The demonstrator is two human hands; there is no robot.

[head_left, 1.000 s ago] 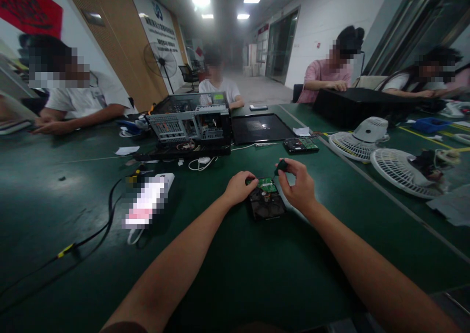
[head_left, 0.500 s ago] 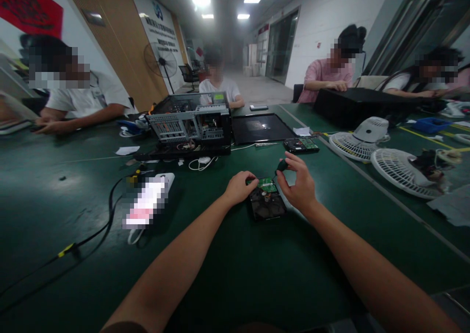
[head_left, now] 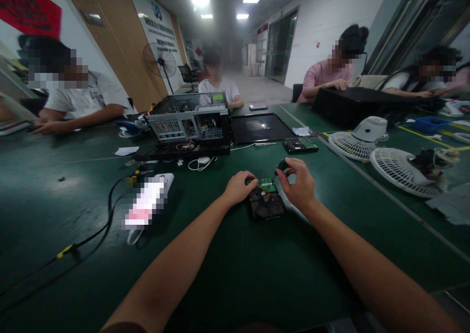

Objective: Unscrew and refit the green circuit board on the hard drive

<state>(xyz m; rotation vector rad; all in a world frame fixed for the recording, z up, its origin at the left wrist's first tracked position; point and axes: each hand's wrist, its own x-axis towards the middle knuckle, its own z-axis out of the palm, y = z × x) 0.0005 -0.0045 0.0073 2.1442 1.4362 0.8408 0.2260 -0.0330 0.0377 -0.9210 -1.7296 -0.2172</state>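
Hands, two, which I viewed through the head camera, set apart from each other on either side of the work.
Left hand [head_left: 238,188], one: clamped on the near-centre hard drive [head_left: 267,206] at its far left corner, thumb over the edge of the circuit board.
Right hand [head_left: 299,183], one: thumb and fingers closed on one dark-handled screwdriver [head_left: 282,164], shaft angled down to the board's right side; I could not tell whether the tip sat in a screw.
Hard drives, two: the first lay flat on the green tabletop [head_left: 264,274] between the hands, its one green circuit board [head_left: 267,185] facing up; the spare drive [head_left: 300,145] lay farther off, to the right.
Computer cases, two: one open case [head_left: 187,127] beyond the left hand; one black case [head_left: 362,103] at far right, a co-worker's hand [head_left: 340,84] on it.
Dark flat panel [head_left: 257,128], one, beside the open case.
White fan parts, two, at right: the farther grille [head_left: 348,146] and the nearer grille [head_left: 398,171].
Bright-screened device [head_left: 150,201], one, left of the left forearm, screen pixelated.
Blue tray [head_left: 430,124], one, far right.
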